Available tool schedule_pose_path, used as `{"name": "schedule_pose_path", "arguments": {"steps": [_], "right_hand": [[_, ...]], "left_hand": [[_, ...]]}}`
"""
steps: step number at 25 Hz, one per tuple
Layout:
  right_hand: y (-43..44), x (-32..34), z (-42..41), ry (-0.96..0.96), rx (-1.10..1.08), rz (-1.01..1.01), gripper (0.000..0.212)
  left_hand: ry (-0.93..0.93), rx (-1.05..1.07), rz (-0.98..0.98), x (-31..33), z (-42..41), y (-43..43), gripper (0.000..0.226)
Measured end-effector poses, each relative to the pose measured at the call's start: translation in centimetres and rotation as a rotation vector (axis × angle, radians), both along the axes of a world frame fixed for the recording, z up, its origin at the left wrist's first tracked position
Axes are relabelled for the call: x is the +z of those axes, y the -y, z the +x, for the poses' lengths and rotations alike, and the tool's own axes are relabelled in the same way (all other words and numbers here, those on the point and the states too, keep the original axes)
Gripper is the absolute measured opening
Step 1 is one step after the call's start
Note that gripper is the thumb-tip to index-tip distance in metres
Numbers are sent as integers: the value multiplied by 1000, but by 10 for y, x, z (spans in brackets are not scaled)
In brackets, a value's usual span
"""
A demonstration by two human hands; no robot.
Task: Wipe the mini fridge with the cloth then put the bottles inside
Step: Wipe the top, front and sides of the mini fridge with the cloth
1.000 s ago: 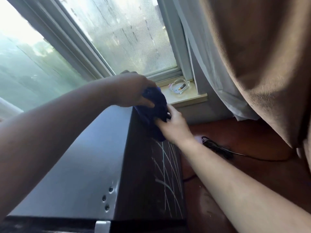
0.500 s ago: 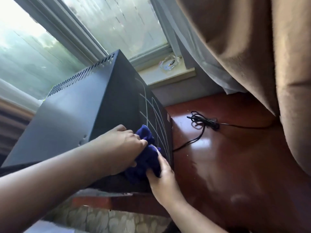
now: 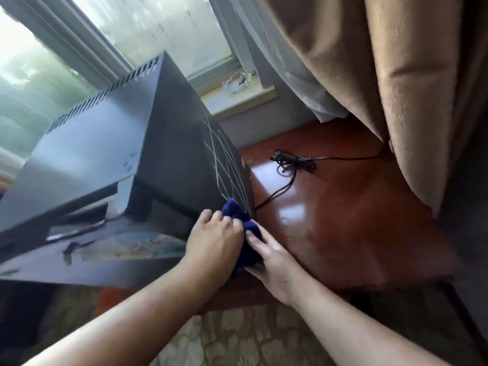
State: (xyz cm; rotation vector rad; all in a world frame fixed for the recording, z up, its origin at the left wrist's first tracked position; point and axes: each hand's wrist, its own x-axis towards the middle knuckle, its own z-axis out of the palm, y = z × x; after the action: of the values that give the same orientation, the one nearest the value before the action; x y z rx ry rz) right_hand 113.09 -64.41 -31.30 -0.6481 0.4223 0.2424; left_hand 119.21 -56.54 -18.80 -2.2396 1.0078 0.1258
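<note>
The mini fridge (image 3: 111,159) fills the frame's left. At lower centre, the left hand (image 3: 214,241) and right hand (image 3: 272,262) both pinch the bunched cloth (image 3: 239,215), its upper end pressed against the fridge's side just above their grip.

Legible text: none found.
Mini fridge (image 3: 169,159) side panel: pale scratched lines only, no lettering.
Mini fridge top: no readable label or brand.
Numbers, signs: none legible.

black cord (image 3: 293,165) lies on the wooden table (image 3: 343,220) beside curtain (image 3: 396,88).
</note>
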Motion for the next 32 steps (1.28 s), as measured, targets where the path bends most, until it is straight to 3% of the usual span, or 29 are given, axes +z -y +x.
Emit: {"name": "schedule_pose_path", "arguments": {"steps": [4, 6, 9, 11, 13, 15, 18, 24, 27, 32], "right_hand": [[-22, 11, -8, 24, -117, -157, 48], [-23, 13, -9, 30, -150, -277, 46], [-19, 33, -5, 90, -233, -534, 43], [-14, 50, 6, 209, -243, -680, 41], [-6, 60, 21, 335, -197, -759, 44], [4, 55, 37, 386, -129, -804, 46], [16, 17, 61, 344, -26, -877, 47], [38, -89, 117, 140, 150, -928, 48], [39, -131, 133, 20, 227, -941, 50], [42, -152, 140, -26, 280, -968, 49]], "left_hand": [[-48, -33, -399, -4, -42, -46, 64], [-278, 59, -711, -9, -72, -74, 59], [-873, 816, -1231, -20, -99, -95, 47], [-1076, 1231, -1546, -28, -97, -91, 60], [-1196, 1429, -1737, -33, -86, -78, 73], [-1284, 1546, -1809, -35, -70, -54, 75], [-1250, 1733, -1871, -48, -43, -15, 67], [-914, 2077, -2002, -121, 14, 50, 31], [-810, 2203, -2049, -174, 32, 56, 38], [-788, 2258, -2057, -208, 40, 57, 28]]}}
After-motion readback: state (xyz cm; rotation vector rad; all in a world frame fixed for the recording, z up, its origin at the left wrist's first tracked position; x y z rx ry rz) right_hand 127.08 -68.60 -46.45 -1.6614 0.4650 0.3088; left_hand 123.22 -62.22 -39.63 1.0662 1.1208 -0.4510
